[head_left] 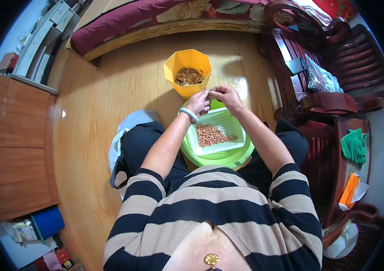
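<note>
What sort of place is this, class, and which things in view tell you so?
Probably a room in a home: there is what looks like a bed with patterned bedding, a dark slatted wooden seat, and a brown cabinet.

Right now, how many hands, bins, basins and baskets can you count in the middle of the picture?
Hands: 2 (left hand, right hand)
Bins: 1 (yellow bin)
Basins: 1 (green basin)
Baskets: 1 (pale basket)
Total: 5
</note>
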The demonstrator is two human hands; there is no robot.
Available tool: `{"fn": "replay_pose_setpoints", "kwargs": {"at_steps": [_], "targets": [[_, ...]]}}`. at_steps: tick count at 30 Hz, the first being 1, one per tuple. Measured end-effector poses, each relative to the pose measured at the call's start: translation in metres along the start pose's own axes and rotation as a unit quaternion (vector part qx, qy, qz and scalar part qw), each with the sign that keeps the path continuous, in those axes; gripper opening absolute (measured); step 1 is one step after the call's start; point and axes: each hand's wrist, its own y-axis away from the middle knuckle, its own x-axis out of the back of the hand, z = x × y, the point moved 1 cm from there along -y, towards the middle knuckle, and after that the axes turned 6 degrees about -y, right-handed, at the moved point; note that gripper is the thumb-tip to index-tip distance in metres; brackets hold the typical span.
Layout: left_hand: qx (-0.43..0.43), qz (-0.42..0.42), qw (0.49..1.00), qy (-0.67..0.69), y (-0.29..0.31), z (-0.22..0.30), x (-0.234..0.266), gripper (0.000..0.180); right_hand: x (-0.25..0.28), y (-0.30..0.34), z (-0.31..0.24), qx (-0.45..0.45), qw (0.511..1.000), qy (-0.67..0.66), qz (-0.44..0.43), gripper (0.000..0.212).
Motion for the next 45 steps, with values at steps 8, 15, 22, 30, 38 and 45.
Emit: {"fn": "replay_pose_setpoints", "kwargs": {"at_steps": [8,15,22,30,38,45], "targets": [[-0.023,-0.03,0.999,-0.015,0.003,-0.003,-0.014,0.024,0.002,0.016,0.001,0.0,0.997,-0.071,0.034,0.015],[-0.031,0.022,0.999,0.024,0.004,-0.008,-0.018,0.028,0.001,0.013,0.014,0.057,0.994,-0.087,0.035,0.011],[0.032,-0.02,0.998,0.058,0.007,-0.015,-0.011,0.03,0.006,0.013,0.037,-0.055,0.95,-0.308,-0.02,0.008],[0.082,0.154,0.972,-0.159,0.003,-0.028,0.006,0.034,0.038,0.015,0.04,-0.114,0.989,-0.093,-0.013,0.019],[0.084,0.152,0.96,-0.221,-0.006,-0.031,0.006,0.034,0.049,0.022,0.053,-0.082,0.894,0.44,-0.013,0.017],[0.003,0.249,0.955,-0.162,-0.017,0.008,0.024,0.025,0.039,0.016,0.045,-0.145,0.929,0.339,-0.041,0.018]]}}
